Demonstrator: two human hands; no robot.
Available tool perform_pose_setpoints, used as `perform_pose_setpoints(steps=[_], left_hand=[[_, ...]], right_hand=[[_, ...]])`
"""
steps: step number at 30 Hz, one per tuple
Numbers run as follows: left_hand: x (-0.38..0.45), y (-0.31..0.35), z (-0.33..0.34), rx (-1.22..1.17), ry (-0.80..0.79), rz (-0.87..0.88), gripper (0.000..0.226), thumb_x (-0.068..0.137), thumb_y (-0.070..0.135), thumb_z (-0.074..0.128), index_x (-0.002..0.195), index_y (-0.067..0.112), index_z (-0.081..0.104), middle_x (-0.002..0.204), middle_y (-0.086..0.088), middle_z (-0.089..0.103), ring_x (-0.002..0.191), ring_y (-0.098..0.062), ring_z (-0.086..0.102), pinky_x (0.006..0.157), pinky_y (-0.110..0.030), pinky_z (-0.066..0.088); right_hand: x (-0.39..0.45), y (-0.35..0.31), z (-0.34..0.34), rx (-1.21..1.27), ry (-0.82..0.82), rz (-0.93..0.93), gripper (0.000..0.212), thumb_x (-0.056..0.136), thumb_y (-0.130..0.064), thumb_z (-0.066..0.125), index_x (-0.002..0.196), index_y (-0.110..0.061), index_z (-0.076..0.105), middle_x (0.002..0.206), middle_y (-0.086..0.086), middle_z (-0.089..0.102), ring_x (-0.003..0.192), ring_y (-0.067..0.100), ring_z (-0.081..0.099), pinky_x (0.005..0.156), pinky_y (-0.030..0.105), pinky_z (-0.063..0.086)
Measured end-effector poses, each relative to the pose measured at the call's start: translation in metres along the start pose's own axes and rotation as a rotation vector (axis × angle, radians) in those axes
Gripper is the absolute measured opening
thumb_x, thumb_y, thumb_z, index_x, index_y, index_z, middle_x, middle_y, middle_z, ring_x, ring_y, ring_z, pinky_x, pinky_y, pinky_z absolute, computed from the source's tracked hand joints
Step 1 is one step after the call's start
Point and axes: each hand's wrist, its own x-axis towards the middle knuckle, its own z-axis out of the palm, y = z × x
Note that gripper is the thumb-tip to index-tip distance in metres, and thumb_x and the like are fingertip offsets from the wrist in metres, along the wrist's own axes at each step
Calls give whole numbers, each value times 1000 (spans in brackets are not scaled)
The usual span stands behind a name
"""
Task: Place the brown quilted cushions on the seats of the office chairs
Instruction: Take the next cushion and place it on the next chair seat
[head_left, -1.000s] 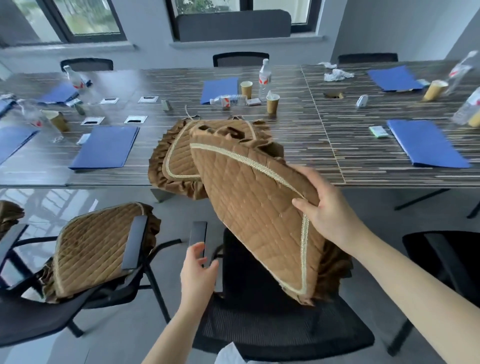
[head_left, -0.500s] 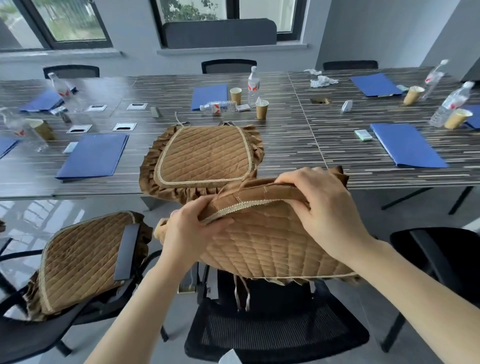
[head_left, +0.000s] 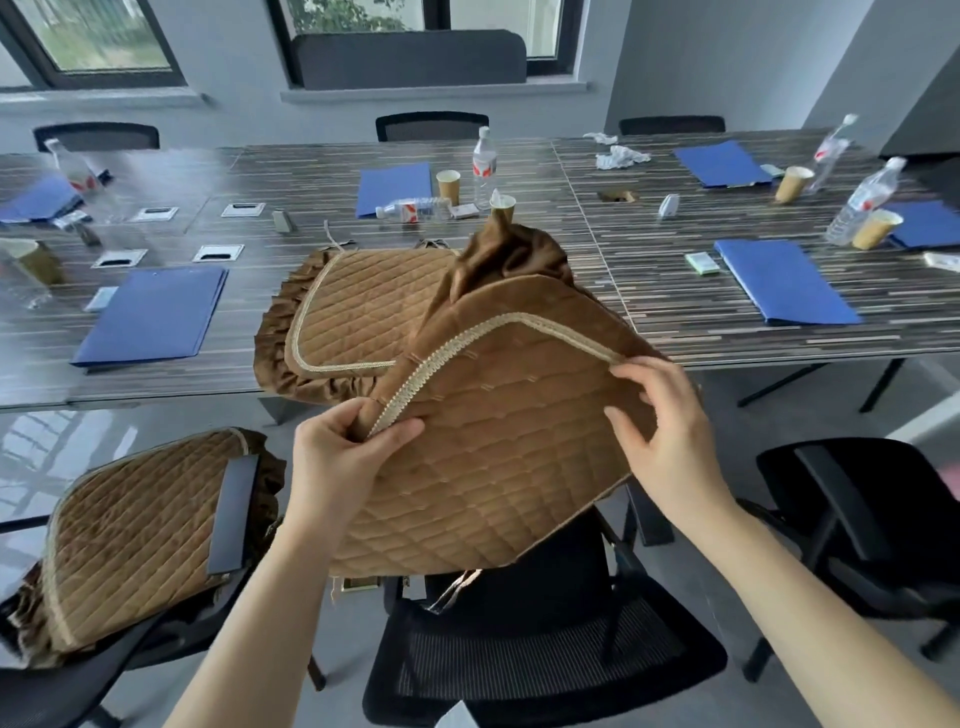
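Observation:
I hold a brown quilted cushion (head_left: 498, 447) in the air above the black mesh office chair (head_left: 540, 660) in front of me. My left hand (head_left: 343, 457) pinches its braided left edge. My right hand (head_left: 660, 431) grips its right edge. The cushion tilts, far side raised, with its ruffle bunched at the top. A second cushion (head_left: 363, 312) lies flat on the table edge behind it. A third cushion (head_left: 135, 525) sits on the seat of the chair at the left, partly under that chair's armrest.
The long striped table (head_left: 675, 322) holds blue folders (head_left: 150, 312), paper cups, water bottles (head_left: 483, 161) and crumpled tissue. Another black chair (head_left: 862, 519) stands at the right. More chairs line the table's far side under the windows.
My left hand left the chair's armrest and took the cushion's left edge. Both hands have lifted and spread the cushion above the chair.

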Motion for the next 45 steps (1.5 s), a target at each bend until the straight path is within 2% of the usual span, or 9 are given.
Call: perform_pose_setpoints(steps=[7,10,13,19,25,32,38,41,45], left_hand=[[0,-12,-41,-338,37,-128,54,40,48,94,79,14,78,83,-7,75,78,-20,72,72,-35,61],[2,-21,-53,-419,59,-161,35,54,38,88,77,14,77,82,-5,76,76,-17,73,70,-34,61],[8,-34,-61,-445,99,-207,14,72,24,72,83,17,77,88,-3,76,82,-16,73,73,-33,61],[25,-73,-63,-394,181,-247,29,90,13,66,119,12,57,111,-8,68,99,-22,67,83,-36,59],[46,-120,-41,-312,220,-346,19,92,2,60,97,21,58,102,2,67,105,-20,61,88,-33,50],[51,-170,-8,-187,228,-490,28,88,5,65,115,6,58,114,-10,68,109,-24,64,100,-41,49],[24,-221,36,-22,285,-697,27,88,10,68,114,9,62,112,-7,68,110,-26,62,89,-35,47],[-3,-242,61,78,404,-824,25,89,9,65,112,3,61,110,-19,66,106,-37,62,85,-41,49],[-26,-266,81,100,458,-907,25,90,11,64,115,13,60,110,-7,65,106,-29,62,87,-38,48]], right_hand=[[-20,60,10,328,-62,858,111,66,-56,80,151,-22,17,150,3,32,133,21,39,112,46,34],[-12,65,5,685,-128,1096,89,74,-50,74,146,-39,22,145,-7,42,128,17,44,109,52,36],[-2,60,2,773,-163,985,76,74,-33,77,131,-49,29,139,-8,47,124,19,50,101,63,39],[14,58,8,648,-30,900,47,86,-8,69,122,-21,43,118,-5,61,105,14,61,92,64,45],[14,71,19,420,90,759,46,75,-10,80,111,-20,53,109,0,69,101,17,66,87,43,54],[3,109,32,377,108,773,44,77,3,76,115,-7,56,106,2,66,91,1,63,72,7,51],[-19,174,52,265,-114,898,37,79,-3,75,109,-13,56,99,-2,66,86,9,63,92,37,51],[-38,202,64,175,-228,909,40,79,-5,76,112,-13,57,104,2,67,96,21,64,94,44,51],[-50,229,83,43,-349,888,49,80,-13,75,123,-14,54,113,7,64,106,28,61,95,46,49]])
